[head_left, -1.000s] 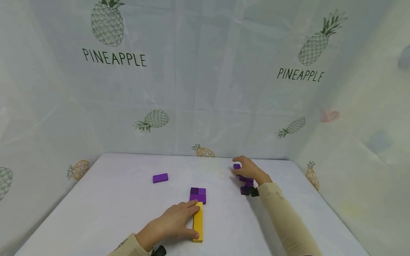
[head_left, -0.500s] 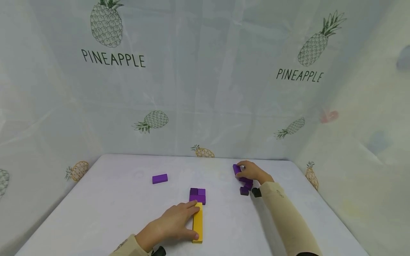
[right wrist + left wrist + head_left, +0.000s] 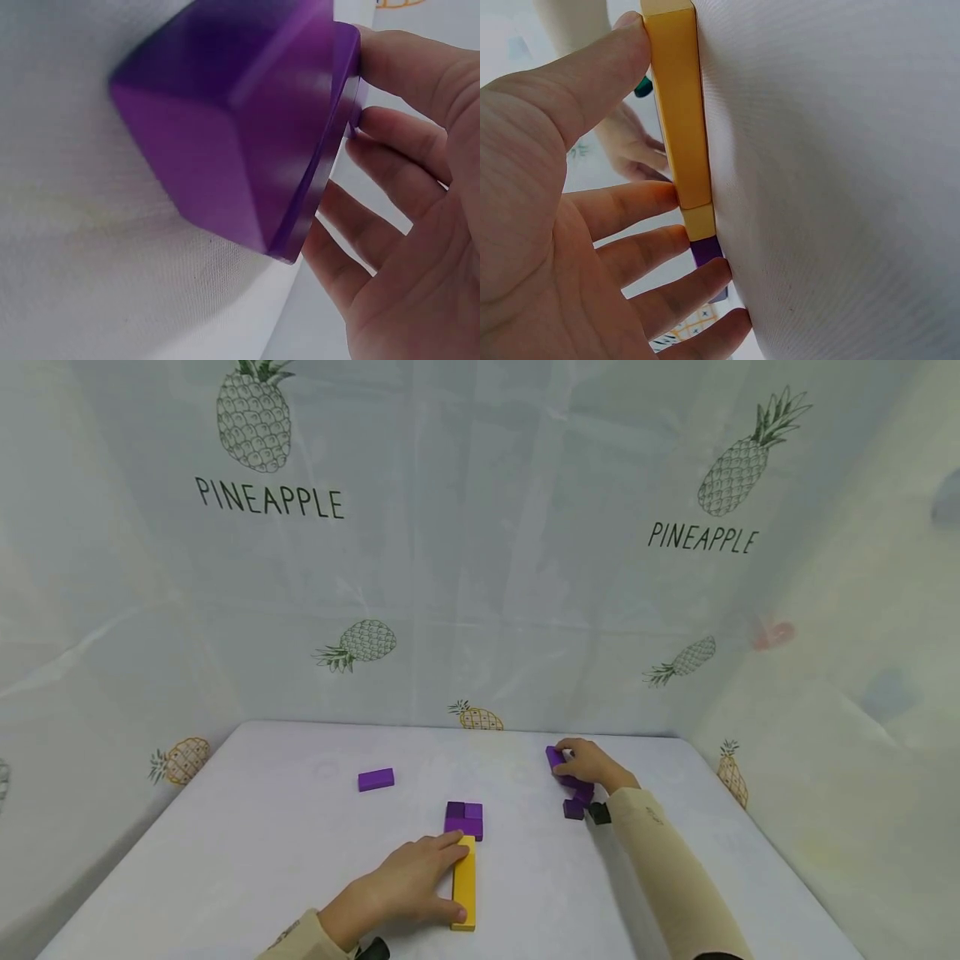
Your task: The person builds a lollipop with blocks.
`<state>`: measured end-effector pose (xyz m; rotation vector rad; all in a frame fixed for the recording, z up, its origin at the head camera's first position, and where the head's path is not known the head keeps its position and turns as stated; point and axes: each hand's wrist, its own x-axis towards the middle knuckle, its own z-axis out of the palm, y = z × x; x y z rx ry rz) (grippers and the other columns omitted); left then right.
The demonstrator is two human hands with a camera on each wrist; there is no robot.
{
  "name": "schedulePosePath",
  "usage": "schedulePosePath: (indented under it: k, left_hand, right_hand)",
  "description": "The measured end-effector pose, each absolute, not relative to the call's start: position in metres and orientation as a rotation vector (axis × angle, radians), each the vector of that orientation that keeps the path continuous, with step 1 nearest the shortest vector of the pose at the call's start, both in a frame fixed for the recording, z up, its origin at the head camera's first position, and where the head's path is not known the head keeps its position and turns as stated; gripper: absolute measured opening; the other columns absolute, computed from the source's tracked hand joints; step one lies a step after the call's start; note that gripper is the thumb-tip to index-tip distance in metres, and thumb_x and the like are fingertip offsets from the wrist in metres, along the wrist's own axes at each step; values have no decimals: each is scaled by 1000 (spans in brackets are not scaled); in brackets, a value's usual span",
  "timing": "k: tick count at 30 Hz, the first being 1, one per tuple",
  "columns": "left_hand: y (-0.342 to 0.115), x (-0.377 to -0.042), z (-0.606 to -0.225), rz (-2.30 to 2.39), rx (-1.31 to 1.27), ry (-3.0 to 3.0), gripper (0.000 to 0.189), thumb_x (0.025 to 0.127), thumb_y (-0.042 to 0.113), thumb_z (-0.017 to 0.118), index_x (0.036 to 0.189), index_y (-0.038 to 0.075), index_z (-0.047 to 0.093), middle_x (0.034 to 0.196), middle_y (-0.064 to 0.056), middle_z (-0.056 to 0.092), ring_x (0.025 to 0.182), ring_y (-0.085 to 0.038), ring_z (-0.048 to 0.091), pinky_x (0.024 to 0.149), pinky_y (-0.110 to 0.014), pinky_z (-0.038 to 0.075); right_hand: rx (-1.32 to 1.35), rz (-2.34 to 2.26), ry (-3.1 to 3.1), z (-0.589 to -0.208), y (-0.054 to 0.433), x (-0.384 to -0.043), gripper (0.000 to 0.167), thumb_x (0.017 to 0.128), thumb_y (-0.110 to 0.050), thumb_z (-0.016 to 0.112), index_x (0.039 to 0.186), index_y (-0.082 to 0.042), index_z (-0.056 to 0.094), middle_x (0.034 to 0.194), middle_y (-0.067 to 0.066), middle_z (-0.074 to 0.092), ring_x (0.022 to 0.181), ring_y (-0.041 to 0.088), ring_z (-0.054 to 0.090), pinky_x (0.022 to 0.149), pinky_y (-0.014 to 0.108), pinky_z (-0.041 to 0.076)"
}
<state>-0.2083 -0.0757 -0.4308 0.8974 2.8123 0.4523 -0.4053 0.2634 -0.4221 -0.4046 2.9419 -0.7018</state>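
My left hand [image 3: 412, 881] rests along a yellow bar of blocks [image 3: 464, 893], thumb at its near end and fingers fairly straight at its far end. In the left wrist view, a long yellow block [image 3: 681, 112] ends against a paler small one [image 3: 699, 223], with purple beyond. Several purple blocks [image 3: 463, 828] sit fitted together just past the bar. At the back right, my right hand [image 3: 594, 765] pinches a purple block [image 3: 553, 757] between thumb and fingers. Close to it lie more purple blocks [image 3: 573, 809], partly hidden by the hand; one looms large [image 3: 195, 150] in the right wrist view.
A single purple block [image 3: 376, 779] lies at the back left of the white table [image 3: 247, 843]. Behind the table's back edge hangs a pale curtain [image 3: 480, 568] with pineapple prints, which also runs along both sides.
My right hand has come down slightly and brought thumb and fingers together on the purple block, holding nearly still since half a second ago. The left hand stays at the yellow bar.
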Motion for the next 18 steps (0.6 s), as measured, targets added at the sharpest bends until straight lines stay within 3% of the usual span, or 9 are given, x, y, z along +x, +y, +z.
schedulePosePath:
  k: [18]
  left_hand:
    - [-76, -208, -430, 444, 903, 2820, 80, 74, 64, 68, 139, 20, 50, 149, -3, 39, 129, -28, 45, 100, -50, 41]
  right_hand:
    - [-576, -618, 2960, -419, 228, -400, 47, 81, -22, 76, 122, -4, 63, 123, 17, 61, 117, 36, 53, 98, 52, 41]
